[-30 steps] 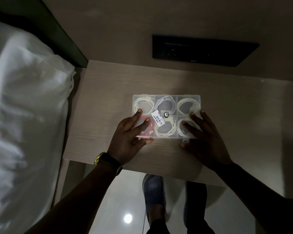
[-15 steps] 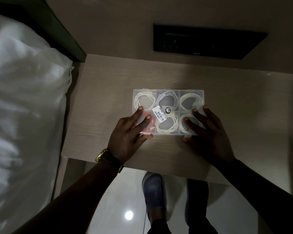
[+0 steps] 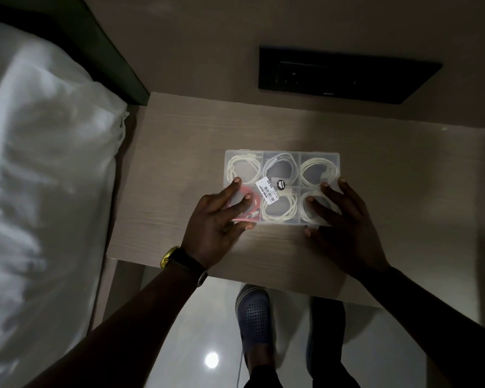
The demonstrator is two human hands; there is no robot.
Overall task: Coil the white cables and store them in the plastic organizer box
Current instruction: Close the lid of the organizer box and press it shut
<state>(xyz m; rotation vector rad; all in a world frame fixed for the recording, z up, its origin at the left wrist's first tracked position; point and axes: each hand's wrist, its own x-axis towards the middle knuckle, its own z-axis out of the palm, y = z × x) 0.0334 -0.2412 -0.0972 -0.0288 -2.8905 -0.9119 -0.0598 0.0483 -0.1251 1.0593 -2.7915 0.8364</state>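
Observation:
A clear plastic organizer box (image 3: 282, 156) lies on the wooden table with its lid down. Coiled white cables (image 3: 317, 170) fill several of its compartments, and a red cable (image 3: 251, 200) shows in the near-left one. A price sticker (image 3: 268, 190) sits on the lid. My left hand (image 3: 217, 219) rests flat on the near-left corner of the lid, fingers spread. My right hand (image 3: 339, 219) lies flat on the near-right corner, thumb against the front edge. Neither hand grips anything.
The wooden table (image 3: 179, 163) ends at a near edge just behind my wrists. A white bed sheet (image 3: 45, 177) fills the left side. A black socket panel (image 3: 345, 74) is on the wall behind. My feet (image 3: 254, 315) stand on a glossy floor below.
Both hands stay pressed on the box lid in the same places. The camera has shifted slightly, so the box sits a little lower-right in the picture.

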